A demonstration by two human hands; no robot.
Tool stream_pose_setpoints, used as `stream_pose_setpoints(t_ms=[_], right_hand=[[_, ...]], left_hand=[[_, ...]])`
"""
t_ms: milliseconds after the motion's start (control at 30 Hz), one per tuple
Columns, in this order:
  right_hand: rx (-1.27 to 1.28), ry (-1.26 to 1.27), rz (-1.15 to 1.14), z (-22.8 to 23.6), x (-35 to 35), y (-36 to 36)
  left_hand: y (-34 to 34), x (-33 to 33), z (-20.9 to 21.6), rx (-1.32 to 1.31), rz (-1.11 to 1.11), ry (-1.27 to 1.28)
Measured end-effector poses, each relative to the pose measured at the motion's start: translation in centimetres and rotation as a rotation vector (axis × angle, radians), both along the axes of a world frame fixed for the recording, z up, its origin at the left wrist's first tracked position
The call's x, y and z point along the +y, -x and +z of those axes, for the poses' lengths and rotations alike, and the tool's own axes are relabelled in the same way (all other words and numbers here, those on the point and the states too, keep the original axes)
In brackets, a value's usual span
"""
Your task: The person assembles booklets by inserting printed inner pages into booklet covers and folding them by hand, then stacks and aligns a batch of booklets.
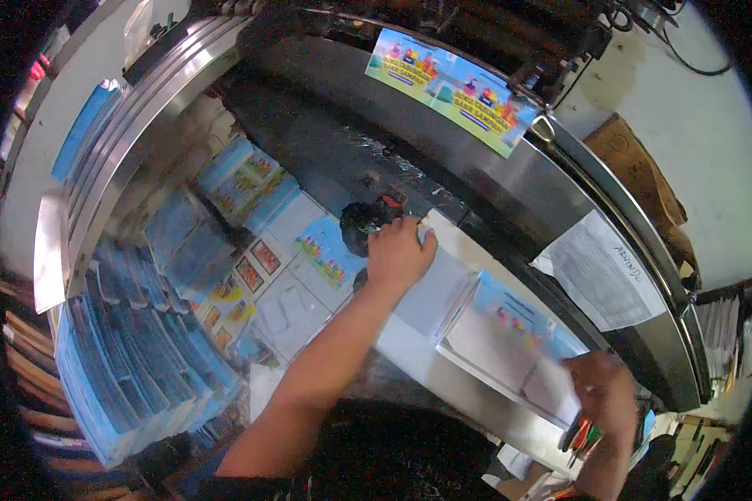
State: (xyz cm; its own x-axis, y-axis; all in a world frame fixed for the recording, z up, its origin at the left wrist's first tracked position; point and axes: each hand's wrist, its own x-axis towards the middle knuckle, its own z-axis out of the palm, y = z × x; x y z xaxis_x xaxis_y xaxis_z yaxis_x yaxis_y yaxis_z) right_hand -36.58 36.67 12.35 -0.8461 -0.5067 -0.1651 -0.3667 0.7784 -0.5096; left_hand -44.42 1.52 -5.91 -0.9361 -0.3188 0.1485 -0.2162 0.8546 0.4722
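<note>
My left hand (399,253) lies over the far edge of a pale work board (405,321), its thumb apart from the fingers. Just left of its fingers is a crumpled black bundle (361,225); whether they touch is unclear. To the right, my right hand (600,386) is smeared by motion at the right end of a white paper stack (493,355). Along the stack's far side shows a blue printed cover sheet (518,313) with small colourful figures. The right fingertips are too blurred to show a grip. Red- and green-handled tools (583,437) lie below that hand.
Tall piles of blue-edged booklets (134,376) stand at the left. Printed sheets (326,250) cover the table beyond my left forearm. A curved metal machine front (476,179) spans the far side, bearing a colourful printed sheet (451,88) and a white paper (602,271).
</note>
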Motion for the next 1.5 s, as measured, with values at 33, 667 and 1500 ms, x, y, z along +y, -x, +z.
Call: stream_pose_setpoints(t_ms=[33,667,1500], right_hand=[[0.188,-0.168,0.038,0.8,1.9,1.0],[0.597,-0.291,0.023,-3.9,2.4,6.9],[0.349,-0.148,-0.133,2.8,2.3,5.6]], left_hand=[[0.0,0.1,0.1,-0.005,-0.004,0.002],[0.3,0.0,0.2,-0.029,0.004,-0.004],[0.6,0.5,0.7,-0.121,-0.001,-0.059]])
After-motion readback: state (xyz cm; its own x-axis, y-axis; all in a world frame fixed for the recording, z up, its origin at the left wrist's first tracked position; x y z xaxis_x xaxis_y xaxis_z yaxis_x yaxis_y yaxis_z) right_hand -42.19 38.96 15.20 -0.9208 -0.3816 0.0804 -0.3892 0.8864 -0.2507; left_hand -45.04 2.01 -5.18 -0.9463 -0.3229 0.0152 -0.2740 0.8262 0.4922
